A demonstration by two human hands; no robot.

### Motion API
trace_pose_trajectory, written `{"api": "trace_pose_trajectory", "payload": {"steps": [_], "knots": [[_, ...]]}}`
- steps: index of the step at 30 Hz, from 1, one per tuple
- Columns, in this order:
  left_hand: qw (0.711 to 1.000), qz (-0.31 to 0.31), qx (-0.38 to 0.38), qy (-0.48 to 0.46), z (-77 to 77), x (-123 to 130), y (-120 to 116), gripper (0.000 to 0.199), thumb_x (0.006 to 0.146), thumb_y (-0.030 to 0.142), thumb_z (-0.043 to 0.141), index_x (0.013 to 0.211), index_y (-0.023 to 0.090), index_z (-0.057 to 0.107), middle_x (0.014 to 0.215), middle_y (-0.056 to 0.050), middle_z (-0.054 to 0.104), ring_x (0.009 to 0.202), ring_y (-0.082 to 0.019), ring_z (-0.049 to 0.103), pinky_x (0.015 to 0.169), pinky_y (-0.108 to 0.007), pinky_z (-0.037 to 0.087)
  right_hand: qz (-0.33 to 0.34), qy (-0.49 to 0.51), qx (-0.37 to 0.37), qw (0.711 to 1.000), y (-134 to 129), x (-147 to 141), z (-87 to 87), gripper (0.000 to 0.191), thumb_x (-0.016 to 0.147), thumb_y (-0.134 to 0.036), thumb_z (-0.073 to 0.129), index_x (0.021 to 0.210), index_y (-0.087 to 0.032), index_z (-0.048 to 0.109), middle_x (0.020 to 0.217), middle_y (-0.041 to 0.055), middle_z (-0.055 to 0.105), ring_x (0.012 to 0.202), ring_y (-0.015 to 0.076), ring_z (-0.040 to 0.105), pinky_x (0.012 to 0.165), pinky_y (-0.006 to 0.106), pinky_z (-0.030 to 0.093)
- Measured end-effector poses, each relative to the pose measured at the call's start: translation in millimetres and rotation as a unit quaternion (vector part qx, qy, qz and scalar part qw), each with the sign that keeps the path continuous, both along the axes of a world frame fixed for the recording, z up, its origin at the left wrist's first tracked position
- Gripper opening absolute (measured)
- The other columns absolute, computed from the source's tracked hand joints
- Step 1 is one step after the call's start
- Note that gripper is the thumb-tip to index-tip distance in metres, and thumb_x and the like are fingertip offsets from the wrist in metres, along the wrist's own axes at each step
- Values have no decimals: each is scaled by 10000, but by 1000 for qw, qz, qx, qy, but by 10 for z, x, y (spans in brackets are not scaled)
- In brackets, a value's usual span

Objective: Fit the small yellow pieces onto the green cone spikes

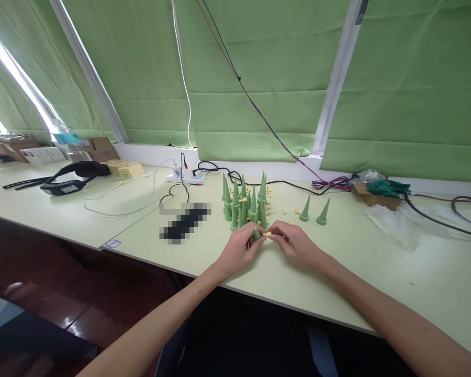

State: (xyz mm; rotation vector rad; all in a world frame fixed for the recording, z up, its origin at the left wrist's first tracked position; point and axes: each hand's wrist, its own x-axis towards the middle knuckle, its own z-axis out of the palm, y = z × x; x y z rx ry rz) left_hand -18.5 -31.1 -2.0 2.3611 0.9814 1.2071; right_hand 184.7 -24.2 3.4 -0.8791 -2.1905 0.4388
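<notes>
My left hand (pixel 241 248) pinches a green cone (pixel 256 234) near the table's front edge. From the right, the fingers of my right hand (pixel 292 243) are closed on a small yellow plastic piece (pixel 267 234), which meets the cone or lies right against it; I cannot tell which. Just behind my hands stands a cluster of upright green cones (pixel 235 201), several with yellow pieces sticking out of their sides. Two more green cones, a nearer one (pixel 305 209) and one farther right (pixel 323 212), stand apart. Loose yellow pieces (pixel 297 212) lie between them and the cluster.
A blurred dark object (pixel 184 222) lies left of the cluster. Behind it are a power strip (pixel 185 178) and black cables. A black headset strap (pixel 74 178) and small boxes (pixel 125 169) sit farther left. A cardboard box (pixel 377 197) and clear plastic bag (pixel 394 222) are at right.
</notes>
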Motion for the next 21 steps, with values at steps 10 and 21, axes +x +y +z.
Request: {"api": "trace_pose_trajectory", "payload": {"steps": [10, 21], "knots": [[1000, -20, 10, 19, 3, 4, -13, 112, 952, 240, 493, 969, 177, 584, 881, -33, 615, 635, -103, 497, 588, -240, 413, -7, -26, 14, 1000, 7, -4, -25, 268, 1001, -270, 385, 748, -202, 443, 698, -3, 530, 651, 146, 481, 622, 270, 341], [999, -26, 26, 18, 8, 12, -22, 112, 943, 219, 500, 953, 175, 602, 888, -41, 630, 636, -101, 495, 572, -231, 419, -17, -37, 3, 999, -18, -22, 1, 298, 1004, -277, 383, 718, -200, 416, 657, -24, 480, 618, 130, 443, 610, 258, 320]]}}
